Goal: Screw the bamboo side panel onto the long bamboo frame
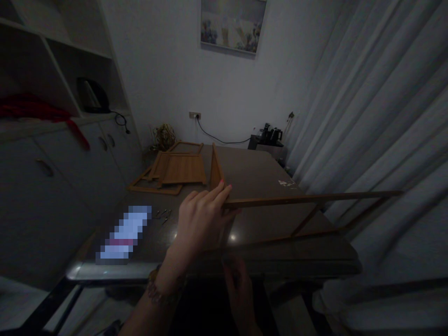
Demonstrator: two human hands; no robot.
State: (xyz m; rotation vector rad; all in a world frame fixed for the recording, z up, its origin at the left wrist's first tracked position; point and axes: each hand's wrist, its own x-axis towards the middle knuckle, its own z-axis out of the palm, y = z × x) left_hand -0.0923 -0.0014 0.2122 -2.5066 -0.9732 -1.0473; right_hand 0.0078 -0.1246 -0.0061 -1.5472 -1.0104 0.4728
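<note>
My left hand (202,215), with a bracelet (157,289) at its wrist, is closed around the near corner where a wooden frame (308,199) meets an upright wooden panel (216,168). The frame stands on its long edge and stretches to the right across the table. Below that corner, at the table's front edge, my right hand (241,287) has its fingers drawn together. Whatever they hold is too dark to make out. Several small screws (164,215) lie left of my left hand.
A flat slatted wooden panel (184,169) and loose wooden frames (154,189) lie at the table's back left. A blurred bright rectangle (126,233) is at the front left. A kettle set (271,135) stands at the back right. Curtains (385,116) hang on the right.
</note>
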